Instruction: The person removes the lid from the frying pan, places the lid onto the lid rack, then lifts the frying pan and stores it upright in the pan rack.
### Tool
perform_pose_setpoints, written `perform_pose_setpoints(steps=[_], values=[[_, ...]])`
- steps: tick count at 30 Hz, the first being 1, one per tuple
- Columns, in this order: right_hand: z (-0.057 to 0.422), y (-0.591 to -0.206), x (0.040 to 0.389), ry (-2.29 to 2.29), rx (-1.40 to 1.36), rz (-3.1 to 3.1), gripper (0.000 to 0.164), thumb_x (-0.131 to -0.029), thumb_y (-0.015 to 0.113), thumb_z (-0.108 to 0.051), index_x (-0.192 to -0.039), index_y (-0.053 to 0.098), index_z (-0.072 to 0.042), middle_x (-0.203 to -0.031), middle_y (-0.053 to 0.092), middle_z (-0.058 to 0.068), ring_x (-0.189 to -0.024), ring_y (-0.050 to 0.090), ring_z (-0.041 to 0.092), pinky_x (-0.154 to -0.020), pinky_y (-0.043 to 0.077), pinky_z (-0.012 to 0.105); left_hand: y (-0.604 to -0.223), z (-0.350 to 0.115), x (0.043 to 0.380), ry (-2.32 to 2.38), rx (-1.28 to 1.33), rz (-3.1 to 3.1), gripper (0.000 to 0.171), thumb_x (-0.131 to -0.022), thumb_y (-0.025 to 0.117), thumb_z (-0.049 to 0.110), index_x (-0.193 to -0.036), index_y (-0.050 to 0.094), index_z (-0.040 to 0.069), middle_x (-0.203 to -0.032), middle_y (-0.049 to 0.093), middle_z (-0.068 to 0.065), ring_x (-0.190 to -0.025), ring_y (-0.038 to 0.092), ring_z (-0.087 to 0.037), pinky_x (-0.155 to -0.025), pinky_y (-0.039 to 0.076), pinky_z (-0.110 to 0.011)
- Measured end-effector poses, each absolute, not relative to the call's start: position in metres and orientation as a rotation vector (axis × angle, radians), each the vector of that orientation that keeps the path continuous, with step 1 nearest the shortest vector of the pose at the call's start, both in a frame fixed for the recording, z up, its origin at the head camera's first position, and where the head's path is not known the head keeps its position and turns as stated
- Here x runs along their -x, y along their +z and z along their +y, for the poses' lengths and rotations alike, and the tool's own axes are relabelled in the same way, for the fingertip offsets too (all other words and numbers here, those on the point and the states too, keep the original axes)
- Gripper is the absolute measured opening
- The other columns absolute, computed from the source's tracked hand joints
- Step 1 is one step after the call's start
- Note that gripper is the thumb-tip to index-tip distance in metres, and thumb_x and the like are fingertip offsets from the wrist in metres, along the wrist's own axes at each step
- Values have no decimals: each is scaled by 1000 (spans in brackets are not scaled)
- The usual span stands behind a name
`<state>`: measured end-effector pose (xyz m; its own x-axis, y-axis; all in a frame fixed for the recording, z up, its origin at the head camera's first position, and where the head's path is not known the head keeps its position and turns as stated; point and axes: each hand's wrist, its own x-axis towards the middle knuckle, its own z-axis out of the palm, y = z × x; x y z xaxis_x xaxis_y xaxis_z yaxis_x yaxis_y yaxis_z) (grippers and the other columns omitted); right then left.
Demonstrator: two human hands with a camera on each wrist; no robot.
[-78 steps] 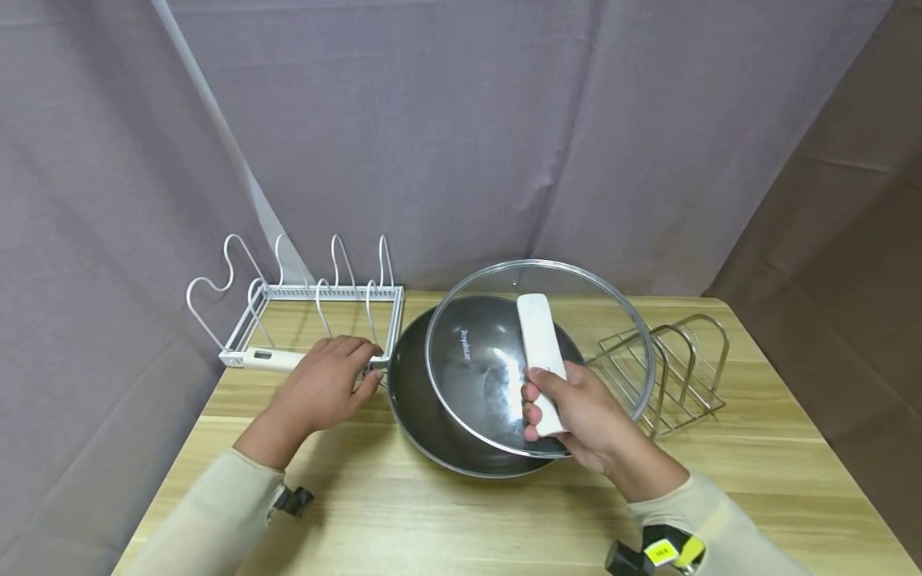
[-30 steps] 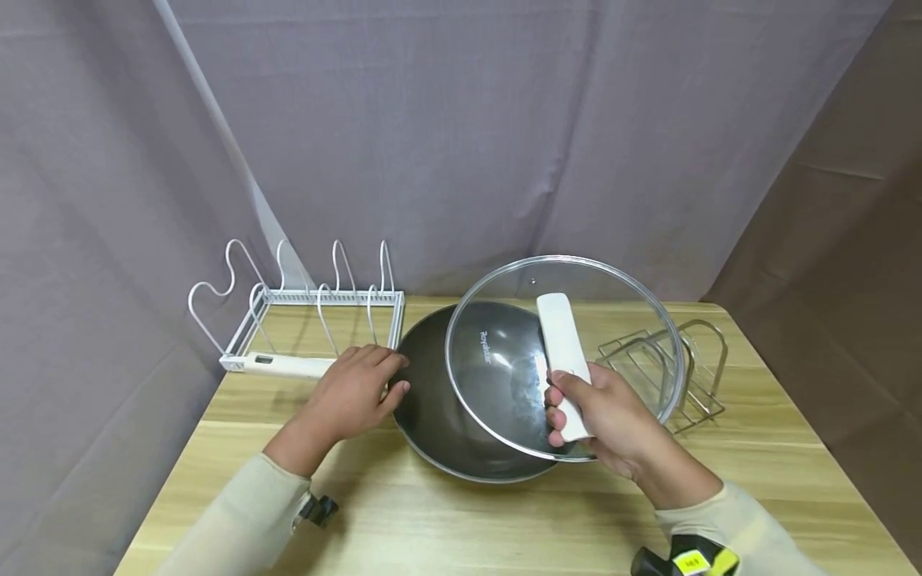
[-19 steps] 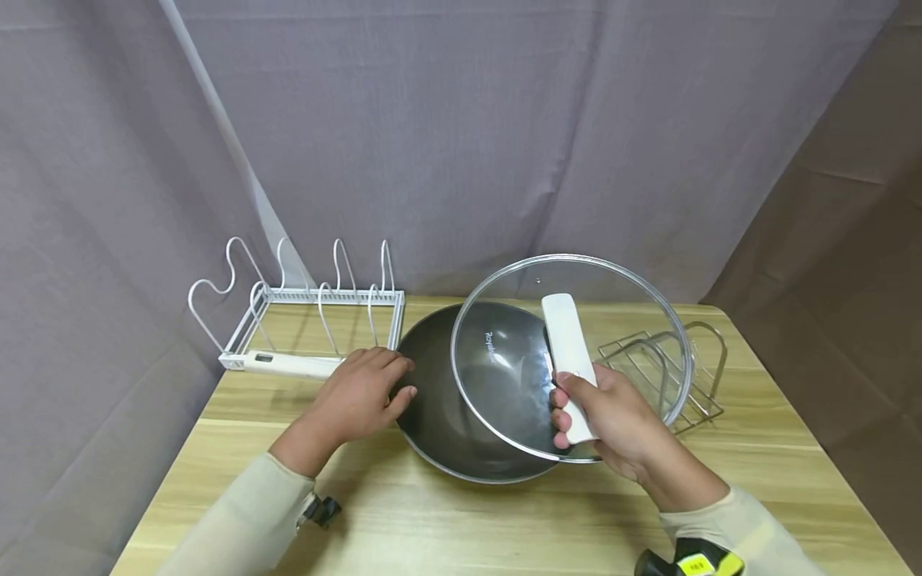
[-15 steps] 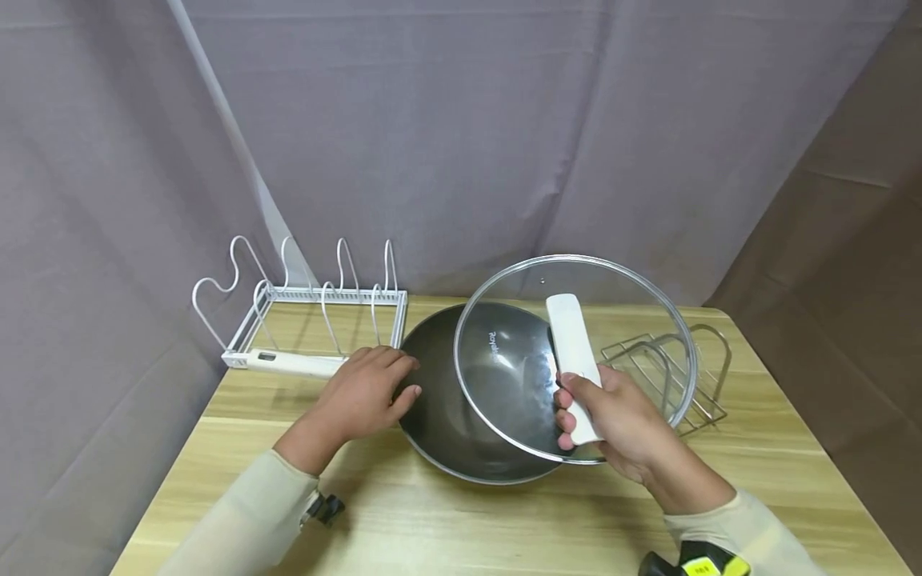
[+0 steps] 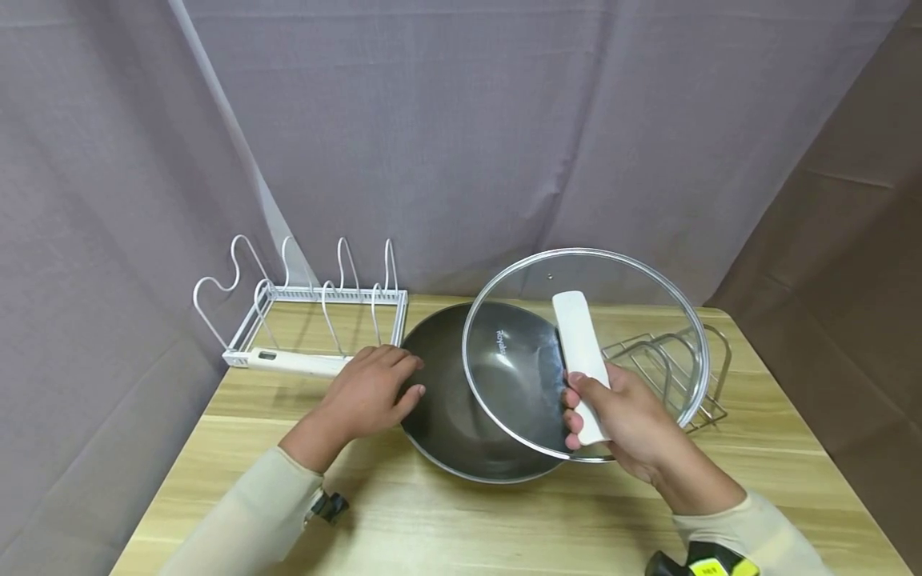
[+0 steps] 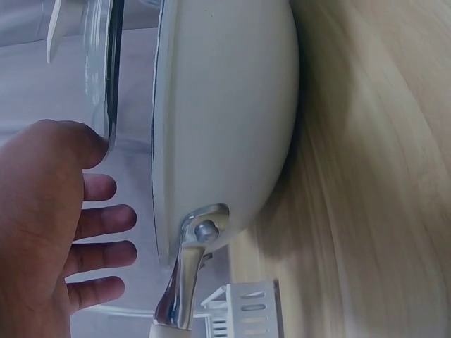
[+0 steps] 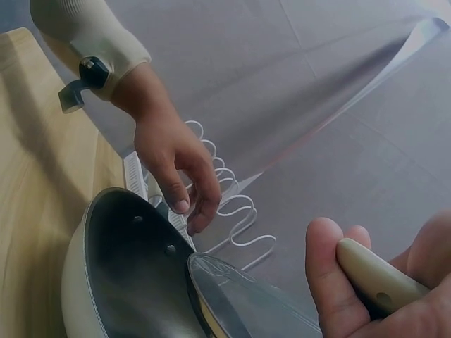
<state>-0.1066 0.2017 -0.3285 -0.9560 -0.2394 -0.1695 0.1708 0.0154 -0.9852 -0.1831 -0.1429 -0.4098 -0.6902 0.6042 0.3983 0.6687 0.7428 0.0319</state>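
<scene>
A wok with a dark inside (image 5: 450,432) and a pale outside (image 6: 225,120) stands on the table. Its white handle (image 5: 294,362) points left. My left hand (image 5: 370,392) hovers over the handle's inner end and the wok's left edge. In the left wrist view, that hand's fingers (image 6: 106,222) are spread, apart from the wok, with nothing in them. My right hand (image 5: 628,420) grips the white handle (image 5: 579,340) of a round glass lid (image 5: 634,308). The lid is raised and tilted, covering the wok's right part in the head view. Seen from the right wrist, the lid's edge (image 7: 201,282) overlaps the wok's rim.
A white wire rack (image 5: 331,296) stands at the back left, with the wok's handle along its front side. A metal wire rack (image 5: 713,376) is at the right, partly behind the lid. Grey cloth (image 5: 461,144) hangs behind the wooden table (image 5: 446,528).
My right hand has moved the lid to the right and slightly up, farther over the metal rack. My left hand has shifted right, from the handle towards the wok's edge.
</scene>
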Motion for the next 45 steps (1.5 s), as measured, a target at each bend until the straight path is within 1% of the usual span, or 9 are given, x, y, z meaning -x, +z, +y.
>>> perform_pose_setpoints(steps=[8,16,20,29,38,45], values=[[204,-326,105,-2008,126,2014,29,-111,44,-18,-122,38,9,-85,53,7,-65,58,15,-61,60,40,-410,-139,185,-248,990,-2565,31,-97,64,33,-119,69,11,-113,69,-5,-113,61,-27,-97,47,-45],[205,-325,103,-1990,91,2071,27,-110,43,-17,-118,40,9,-86,53,9,-64,59,17,-61,60,43,-410,-136,183,-249,997,-2564,31,-97,65,32,-119,69,11,-114,69,-5,-113,61,-27,-97,47,-45],[205,-326,103,-1973,82,2114,26,-110,43,-16,-117,40,10,-86,54,9,-64,59,17,-62,61,45,-411,-136,183,-243,995,-2570,32,-98,62,34,-119,68,11,-114,69,-5,-113,62,-27,-97,47,-45],[205,-322,103,-1949,47,2169,24,-109,43,-13,-118,40,9,-88,53,10,-65,59,18,-62,60,47,-410,-134,183,-244,997,-2574,31,-97,65,31,-120,68,11,-114,69,-5,-112,62,-27,-97,46,-45],[208,-319,101,-1901,4,2223,26,-109,46,-15,-119,40,8,-88,54,13,-64,60,20,-63,60,49,-410,-133,183,-221,1010,-2579,33,-99,60,35,-121,68,12,-115,69,-4,-113,62,-27,-98,46,-44],[211,-319,100,-1882,-18,2238,25,-109,47,-16,-118,40,7,-87,54,13,-63,60,20,-62,60,50,-410,-131,184,-222,1013,-2586,32,-99,62,34,-121,68,12,-115,68,-4,-113,61,-27,-97,46,-44]])
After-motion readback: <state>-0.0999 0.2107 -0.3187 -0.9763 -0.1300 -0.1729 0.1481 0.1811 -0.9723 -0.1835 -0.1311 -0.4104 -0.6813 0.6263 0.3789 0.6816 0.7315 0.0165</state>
